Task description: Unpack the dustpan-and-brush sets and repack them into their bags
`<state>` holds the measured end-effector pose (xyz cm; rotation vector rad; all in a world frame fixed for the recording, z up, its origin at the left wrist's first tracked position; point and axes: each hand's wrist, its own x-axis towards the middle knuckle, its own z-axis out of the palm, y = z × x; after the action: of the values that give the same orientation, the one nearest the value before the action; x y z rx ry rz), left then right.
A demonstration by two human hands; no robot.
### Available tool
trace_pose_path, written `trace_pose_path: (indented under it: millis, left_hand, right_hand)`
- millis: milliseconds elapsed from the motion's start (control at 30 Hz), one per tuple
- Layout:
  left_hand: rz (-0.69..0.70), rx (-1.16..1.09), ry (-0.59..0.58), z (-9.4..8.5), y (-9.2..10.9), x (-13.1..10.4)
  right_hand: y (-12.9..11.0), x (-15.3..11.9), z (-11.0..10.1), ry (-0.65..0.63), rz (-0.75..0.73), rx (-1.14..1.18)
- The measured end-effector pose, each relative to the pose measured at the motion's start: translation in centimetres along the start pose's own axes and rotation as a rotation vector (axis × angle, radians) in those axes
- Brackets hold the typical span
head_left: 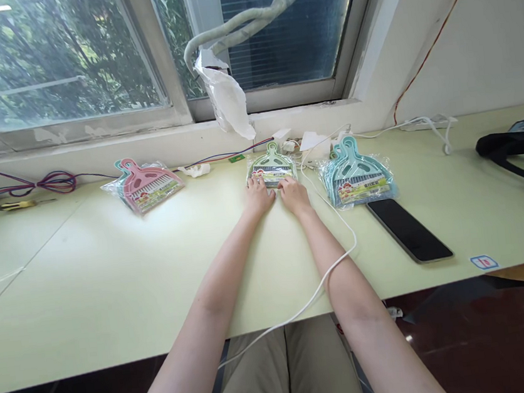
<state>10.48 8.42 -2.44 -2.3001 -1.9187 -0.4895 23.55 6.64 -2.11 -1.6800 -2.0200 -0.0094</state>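
A small green dustpan-and-brush set (272,152) in clear plastic lies flat near the back of the table, its handle toward the window. My left hand (259,197) touches the package's lower left edge, fingers stretched over the printed label and thumb apart. At the lower right edge is my right hand (294,195), with its fingertips on the package and its fingers slightly bent. Neither hand visibly closes around it. Farther right sits a stack of bagged blue-green dustpan sets (356,170). To the left, a bagged pink dustpan set (147,184) overlaps a blue-green one.
A white cable (344,256) crosses over my right forearm. A black phone (410,230) lies below the blue-green stack. Black straps (516,148) are at far right. A screwdriver (17,205), coiled wires (55,182) and crumpled tissue (195,170) line the table's back left.
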Motion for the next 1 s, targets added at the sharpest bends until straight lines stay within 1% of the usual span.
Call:
trace_pose_path:
  millis: [300, 467, 633, 833, 1000]
  left_hand:
    - [-0.016, -0.033, -0.029, -0.1, -0.2, 0.1]
    - [-0.033, -0.059, 0.007, -0.2, -0.2, 0.0]
    - [-0.075, -0.027, 0.035, -0.5, -0.1, -0.1]
    - [-0.100, -0.028, 0.011, -1.0, -0.4, 0.0]
    - [-0.097, -0.056, 0.032, -0.9, -0.6, 0.1]
  right_hand:
    - [0.1, 0.0, 0.2, 0.003, -0.007, 0.005]
    - [0.2, 0.0, 0.3, 0.009, -0.015, 0.002]
    - [0.1, 0.1, 0.2, 0.003, -0.009, 0.007]
    - [0.0, 0.0, 0.0, 0.000, -0.002, 0.007]
    - [-0.1, -0.1, -0.1, -0.006, 0.004, 0.007]
